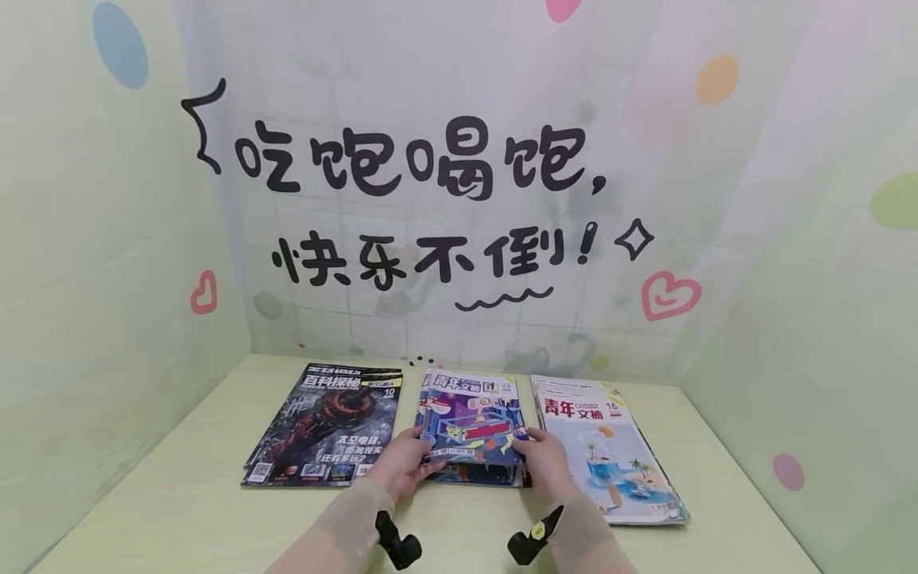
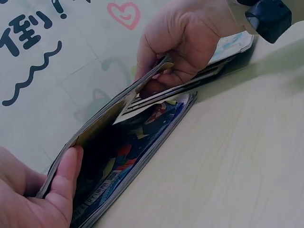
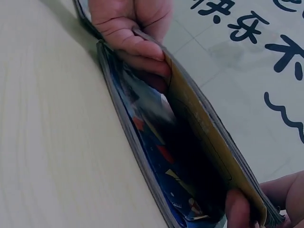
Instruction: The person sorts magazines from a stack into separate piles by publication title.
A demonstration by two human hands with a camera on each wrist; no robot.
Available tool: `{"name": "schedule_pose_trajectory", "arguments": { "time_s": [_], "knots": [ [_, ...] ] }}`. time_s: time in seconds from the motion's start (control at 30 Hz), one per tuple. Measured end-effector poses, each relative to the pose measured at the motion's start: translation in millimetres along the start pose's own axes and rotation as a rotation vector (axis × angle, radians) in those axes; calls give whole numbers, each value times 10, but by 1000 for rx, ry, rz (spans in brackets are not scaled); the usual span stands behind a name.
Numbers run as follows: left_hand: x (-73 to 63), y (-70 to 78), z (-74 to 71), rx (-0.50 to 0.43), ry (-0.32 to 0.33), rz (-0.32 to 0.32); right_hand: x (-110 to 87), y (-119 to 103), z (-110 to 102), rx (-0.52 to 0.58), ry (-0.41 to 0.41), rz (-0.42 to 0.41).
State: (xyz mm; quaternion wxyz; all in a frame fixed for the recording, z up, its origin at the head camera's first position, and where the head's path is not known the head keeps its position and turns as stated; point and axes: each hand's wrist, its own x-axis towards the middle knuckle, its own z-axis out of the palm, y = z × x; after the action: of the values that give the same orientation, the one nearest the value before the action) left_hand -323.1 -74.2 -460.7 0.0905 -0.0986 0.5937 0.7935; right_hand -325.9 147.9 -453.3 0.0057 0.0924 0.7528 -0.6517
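Both hands pinch a purple-covered magazine (image 1: 476,426) in the middle of the table. My left hand (image 1: 405,464) grips its left edge, my right hand (image 1: 545,462) its right edge. The near side of the magazine is tilted up off the pile, as both wrist views show. Underneath lies another magazine (image 2: 137,152) with a dark blue, colourful cover; the gap between them opens toward me. In the left wrist view, the left hand (image 2: 35,194) has fingers on both faces of the lifted magazine. The right hand's fingertips (image 3: 237,209) press its underside in the right wrist view.
A stack of dark-covered magazines (image 1: 330,426) lies to the left, slightly fanned. On the right is another stack with a pale beach-scene cover (image 1: 606,458). Fabric walls enclose the light wooden table (image 1: 179,510) on the left, back and right.
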Motion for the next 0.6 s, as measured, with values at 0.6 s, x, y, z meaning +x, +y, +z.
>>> {"name": "schedule_pose_trajectory", "arguments": {
  "time_s": [0.6],
  "knots": [
    [-30,2,-139,307,-98,83,10,93,-11,41,-23,120]
  ]
}}
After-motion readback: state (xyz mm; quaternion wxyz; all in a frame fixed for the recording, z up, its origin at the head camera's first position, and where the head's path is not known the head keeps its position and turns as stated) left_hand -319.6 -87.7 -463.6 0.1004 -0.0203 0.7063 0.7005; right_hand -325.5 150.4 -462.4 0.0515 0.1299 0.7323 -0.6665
